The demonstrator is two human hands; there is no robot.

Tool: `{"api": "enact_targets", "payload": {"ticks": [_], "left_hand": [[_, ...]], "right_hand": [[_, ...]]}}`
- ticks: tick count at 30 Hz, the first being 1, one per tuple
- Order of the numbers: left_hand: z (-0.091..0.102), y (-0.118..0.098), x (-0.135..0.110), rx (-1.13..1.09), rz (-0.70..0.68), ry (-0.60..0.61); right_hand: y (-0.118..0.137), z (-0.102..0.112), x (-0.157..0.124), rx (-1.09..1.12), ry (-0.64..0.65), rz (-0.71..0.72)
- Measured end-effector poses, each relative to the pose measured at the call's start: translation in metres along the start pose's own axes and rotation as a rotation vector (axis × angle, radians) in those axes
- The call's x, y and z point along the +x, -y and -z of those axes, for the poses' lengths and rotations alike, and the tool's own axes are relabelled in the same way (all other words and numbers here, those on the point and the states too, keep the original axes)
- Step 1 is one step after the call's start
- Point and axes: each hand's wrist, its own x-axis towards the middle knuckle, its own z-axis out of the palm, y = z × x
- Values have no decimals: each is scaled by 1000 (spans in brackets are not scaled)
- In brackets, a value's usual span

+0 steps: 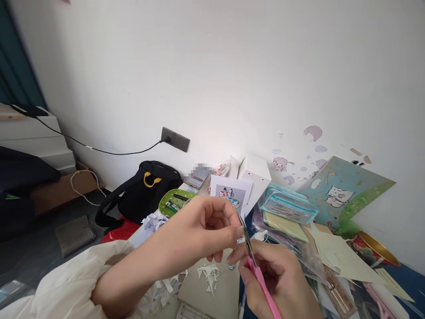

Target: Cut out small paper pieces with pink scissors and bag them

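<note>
My right hand [277,274] is closed around a pair of scissors [254,270] with pink handles and metal blades. The blades point up and away, beside the fingertips of my left hand [212,226]. Between my left thumb and fingers is pinched a small piece of paper [241,240], mostly hidden by the fingers. Under my hands, white paper scraps [210,275] lie on a beige board [226,294]. Behind my left hand stands a white sheet [247,186] printed with a colourful cartoon picture.
A green tray [164,201] with small items, a phone [198,177] and crumpled paper [153,222] lie to the left. A white box [257,170], a clear blue-edged pouch [288,206], papers and a round tin [375,248] crowd the right. A black backpack [133,199] stands beyond.
</note>
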Motion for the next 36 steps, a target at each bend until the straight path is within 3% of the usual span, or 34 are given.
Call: {"api": "enact_targets", "payload": {"ticks": [8,23,36], "left_hand": [[-1,-7,0,28,60,-2],[-8,-11,0,83,50,-116],[-7,-12,-1,37,35,-105]], "right_hand": [[5,1,0,34,43,-28],[15,-5,6,32,-101,9],[15,-8,6,26,-138,36]]}}
